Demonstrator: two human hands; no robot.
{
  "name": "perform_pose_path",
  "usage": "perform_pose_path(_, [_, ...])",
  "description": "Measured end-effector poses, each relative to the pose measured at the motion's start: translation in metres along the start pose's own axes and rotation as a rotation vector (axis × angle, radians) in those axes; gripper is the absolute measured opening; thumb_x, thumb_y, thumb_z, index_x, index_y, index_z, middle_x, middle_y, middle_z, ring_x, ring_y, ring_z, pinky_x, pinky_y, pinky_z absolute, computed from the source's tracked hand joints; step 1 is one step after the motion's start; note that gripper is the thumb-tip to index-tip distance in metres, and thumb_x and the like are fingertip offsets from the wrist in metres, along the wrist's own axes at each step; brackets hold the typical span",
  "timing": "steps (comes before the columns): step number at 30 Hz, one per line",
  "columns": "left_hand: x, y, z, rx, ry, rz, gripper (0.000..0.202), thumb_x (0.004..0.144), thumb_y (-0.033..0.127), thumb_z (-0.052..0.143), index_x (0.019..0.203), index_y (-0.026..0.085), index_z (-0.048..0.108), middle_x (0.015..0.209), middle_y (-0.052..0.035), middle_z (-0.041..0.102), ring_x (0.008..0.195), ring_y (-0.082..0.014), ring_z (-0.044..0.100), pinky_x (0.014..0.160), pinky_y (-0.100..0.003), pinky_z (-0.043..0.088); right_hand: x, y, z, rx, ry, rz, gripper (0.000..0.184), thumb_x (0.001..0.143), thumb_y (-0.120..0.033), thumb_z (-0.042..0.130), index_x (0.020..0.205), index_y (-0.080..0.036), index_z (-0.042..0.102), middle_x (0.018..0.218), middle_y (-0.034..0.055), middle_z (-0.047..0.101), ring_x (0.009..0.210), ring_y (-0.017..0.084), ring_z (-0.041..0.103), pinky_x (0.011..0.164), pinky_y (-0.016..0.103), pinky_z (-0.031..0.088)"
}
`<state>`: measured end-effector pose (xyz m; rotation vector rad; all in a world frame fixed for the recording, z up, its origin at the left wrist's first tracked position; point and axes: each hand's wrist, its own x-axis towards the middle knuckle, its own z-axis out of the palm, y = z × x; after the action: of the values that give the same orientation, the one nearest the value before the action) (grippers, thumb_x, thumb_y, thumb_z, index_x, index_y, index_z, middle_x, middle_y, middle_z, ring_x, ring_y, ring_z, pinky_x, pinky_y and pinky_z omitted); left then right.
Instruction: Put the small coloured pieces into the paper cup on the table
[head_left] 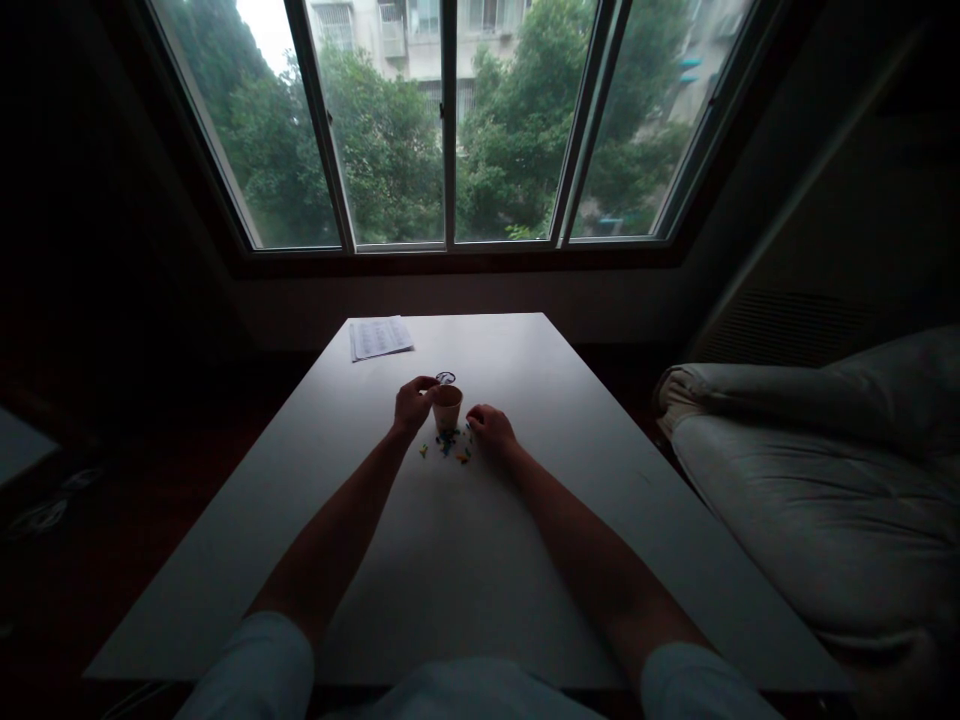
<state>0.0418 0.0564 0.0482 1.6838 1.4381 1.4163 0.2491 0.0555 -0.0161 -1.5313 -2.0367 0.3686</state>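
Note:
An upright brown paper cup [448,410] stands on the white table [450,560]. My left hand [414,403] grips the cup's left side near the rim, fingers closed on it. Small colourful pieces [448,443], some green, yellow, orange and dark, lie scattered in front of the cup; they are too small to name. My right hand [491,425] is just right of the cup, apart from it, with its fingers pinched together low over the tabletop. What those fingers hold, if anything, I cannot make out. Behind the cup is a small dark-rimmed round item [445,378], partly hidden by the cup.
Printed paper sheets [380,338] lie at the table's far left corner. A pale cushioned sofa [810,480] stands to the right of the table. Beyond the far edge is a wide window [450,130] with trees outside. The room's sides are dark.

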Motion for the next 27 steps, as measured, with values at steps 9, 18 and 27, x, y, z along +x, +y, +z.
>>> perform_pose_path(9, [-0.012, -0.006, -0.009, 0.15, 0.16, 0.065, 0.022, 0.087, 0.031, 0.059, 0.099, 0.018, 0.072, 0.096, -0.004, 0.074, 0.069, -0.0119, 0.06, 0.068, -0.024, 0.046, -0.001, -0.004, -0.003, -0.013, -0.013, 0.009, 0.019, 0.091, -0.024, 0.056, 0.099, -0.019, 0.072, 0.099, 0.0056, 0.07, 0.089, 0.016, 0.061, 0.08, 0.024, 0.041])
perform_pose_path(18, [-0.024, -0.035, -0.019, 0.256, 0.135, 0.032, 0.023, 0.088, 0.03, 0.056, 0.1, 0.019, 0.073, 0.093, -0.0029, 0.074, 0.064, -0.0118, 0.056, 0.064, -0.024, 0.043, -0.004, -0.004, 0.003, -0.129, 0.044, -0.015, 0.017, 0.086, -0.029, 0.066, 0.101, -0.021, 0.067, 0.096, 0.0056, 0.065, 0.091, 0.018, 0.056, 0.08, 0.027, 0.04])
perform_pose_path(27, [-0.037, -0.054, -0.039, 0.45, -0.306, 0.083, 0.019, 0.087, 0.029, 0.061, 0.097, 0.023, 0.077, 0.094, -0.0035, 0.076, 0.073, -0.015, 0.065, 0.067, -0.025, 0.046, -0.004, -0.004, 0.002, -0.143, 0.008, -0.036, 0.006, 0.087, -0.026, 0.065, 0.088, -0.021, 0.069, 0.095, 0.0073, 0.064, 0.093, 0.02, 0.056, 0.081, 0.028, 0.04])
